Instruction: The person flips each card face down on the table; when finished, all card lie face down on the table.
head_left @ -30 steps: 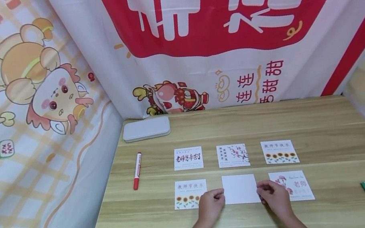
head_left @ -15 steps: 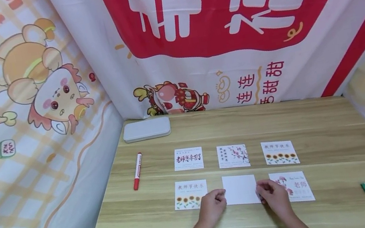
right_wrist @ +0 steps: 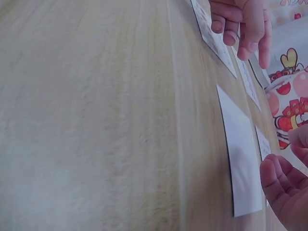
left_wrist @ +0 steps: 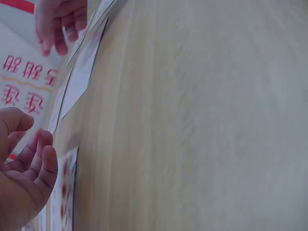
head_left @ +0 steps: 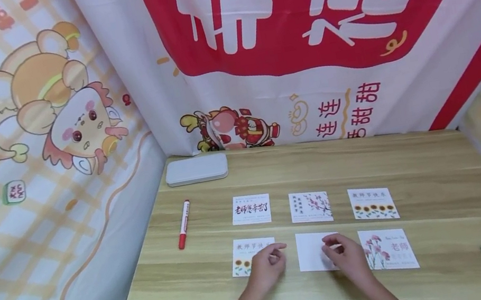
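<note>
Hovering over the blank card [head_left: 312, 251], the right hand [head_left: 345, 256] is held with loosely curled fingers gripping nothing; the left hand [head_left: 267, 267] is likewise curled and empty above the sunflower card [head_left: 243, 258]. The blank card's edge is probably best pinched from its near corners. It lies flat, middle of the near row, its slightly longer axis running away from the person.
</note>
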`<state>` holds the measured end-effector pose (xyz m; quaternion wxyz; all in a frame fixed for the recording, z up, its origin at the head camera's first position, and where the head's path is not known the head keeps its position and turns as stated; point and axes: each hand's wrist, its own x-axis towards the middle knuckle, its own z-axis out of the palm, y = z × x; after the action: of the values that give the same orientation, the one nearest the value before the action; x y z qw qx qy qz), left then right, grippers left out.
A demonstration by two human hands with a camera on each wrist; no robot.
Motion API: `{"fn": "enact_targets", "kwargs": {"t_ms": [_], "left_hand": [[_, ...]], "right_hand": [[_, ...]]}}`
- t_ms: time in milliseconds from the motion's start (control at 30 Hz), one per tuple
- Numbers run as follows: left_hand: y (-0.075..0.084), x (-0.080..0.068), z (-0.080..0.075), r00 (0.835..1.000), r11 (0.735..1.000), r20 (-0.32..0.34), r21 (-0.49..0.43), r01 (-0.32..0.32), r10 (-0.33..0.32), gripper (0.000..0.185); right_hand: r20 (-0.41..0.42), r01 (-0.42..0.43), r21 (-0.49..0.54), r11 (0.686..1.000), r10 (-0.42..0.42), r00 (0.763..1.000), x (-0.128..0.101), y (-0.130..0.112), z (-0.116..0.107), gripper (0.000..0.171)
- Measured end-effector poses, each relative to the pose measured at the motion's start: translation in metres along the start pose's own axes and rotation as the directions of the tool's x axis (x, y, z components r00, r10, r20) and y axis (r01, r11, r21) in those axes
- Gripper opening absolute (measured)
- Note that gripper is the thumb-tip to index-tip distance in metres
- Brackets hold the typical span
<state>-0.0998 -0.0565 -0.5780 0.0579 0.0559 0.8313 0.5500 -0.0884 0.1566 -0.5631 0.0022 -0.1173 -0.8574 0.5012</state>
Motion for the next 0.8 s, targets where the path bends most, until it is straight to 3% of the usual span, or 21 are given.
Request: {"fn": "enact_targets", "kwargs": {"t_ms": [233,500,633,800], "left_hand": [[-0.013,0.004,-0.041,0.997,0.999,-0.081,0.049,0.012,-0.008,0.026],[-0.029,0.003,-0.091,0.986,0.981,-0.110,0.136,0.139,-0.125,0.031],[-0.033,0.002,-0.106,0.985,0.968,-0.111,0.199,0.154,-0.134,0.032],[-0.038,0.001,-0.112,0.984,0.953,-0.103,0.253,0.167,-0.145,0.036]], "right_hand": [[0.052,0.087,-0.058,0.995,-0.084,0.995,0.009,-0.014,0.010,0.019],[0.149,0.164,-0.064,0.984,-0.153,0.977,0.014,-0.032,0.033,0.019],[0.191,0.220,-0.038,0.975,-0.209,0.959,0.013,-0.039,0.046,0.020],[0.242,0.248,-0.020,0.969,-0.236,0.941,0.011,-0.044,0.062,0.021]]}}
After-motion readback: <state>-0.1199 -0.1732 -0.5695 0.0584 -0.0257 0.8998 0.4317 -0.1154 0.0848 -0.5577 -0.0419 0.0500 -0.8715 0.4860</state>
